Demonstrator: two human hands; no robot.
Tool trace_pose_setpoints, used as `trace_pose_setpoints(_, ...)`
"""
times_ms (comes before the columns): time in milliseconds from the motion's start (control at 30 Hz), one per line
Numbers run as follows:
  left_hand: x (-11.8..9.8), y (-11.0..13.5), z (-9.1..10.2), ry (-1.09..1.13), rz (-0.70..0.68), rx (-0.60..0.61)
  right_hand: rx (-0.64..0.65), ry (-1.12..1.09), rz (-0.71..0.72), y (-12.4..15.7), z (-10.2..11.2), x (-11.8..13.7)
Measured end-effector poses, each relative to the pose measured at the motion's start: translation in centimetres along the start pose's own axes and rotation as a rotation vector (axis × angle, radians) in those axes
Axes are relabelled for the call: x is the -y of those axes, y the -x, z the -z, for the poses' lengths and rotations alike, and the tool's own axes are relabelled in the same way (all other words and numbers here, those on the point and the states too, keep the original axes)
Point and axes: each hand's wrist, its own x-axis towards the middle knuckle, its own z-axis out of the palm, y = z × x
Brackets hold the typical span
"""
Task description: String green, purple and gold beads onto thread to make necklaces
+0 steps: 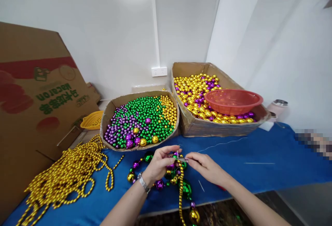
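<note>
Over the front of the blue table, my left hand (162, 162), wearing a metal watch band, is closed at the top of a gold bead strand (181, 188) that hangs past the table edge. A thin white piece (177, 154) stands upright by its fingertips. From the right, my right hand (204, 166) pinches a thin grey metal tool (183, 159) whose tip meets the left fingers; its exact kind is unclear. Below and behind the hands lies a necklace of large green, purple and gold beads (186, 188), partly covered by the left hand.
A carton of small mixed beads (105, 139) stands behind the hands. To its right, a larger carton (197, 127) holds gold and purple beads and a red basket (233, 103). Gold bead strands (70, 170) pile at left. White sticks (259, 163) and thread lie on the blue cloth (272, 150).
</note>
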Motion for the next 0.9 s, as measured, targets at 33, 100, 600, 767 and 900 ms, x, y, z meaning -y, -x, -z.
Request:
trace_pose_setpoints(33,-0.1,0.0,-0.1,0.0,0.002,-0.001,-0.005,0.008,0.005,0.0,0.0,0.0)
trace_pose_setpoints(100,-0.2,0.0,-0.1,0.001,0.007,-0.003,-0.016,0.025,0.011,-0.1,-0.1,0.1)
trace_pose_setpoints(600,-0.1,0.2,0.2,0.019,-0.018,0.015,-0.379,0.624,-0.344,7.6,0.4,-11.3)
trace_pose_setpoints(767,0.2,0.1,0.2,0.023,-0.026,0.005,-0.328,0.752,-0.298,9.3,-0.9,-11.1)
trace_pose_setpoints(900,0.4,0.2,-0.1,0.024,-0.045,-0.047,-0.24,0.757,-0.241,9.7,-2.5,-10.6)
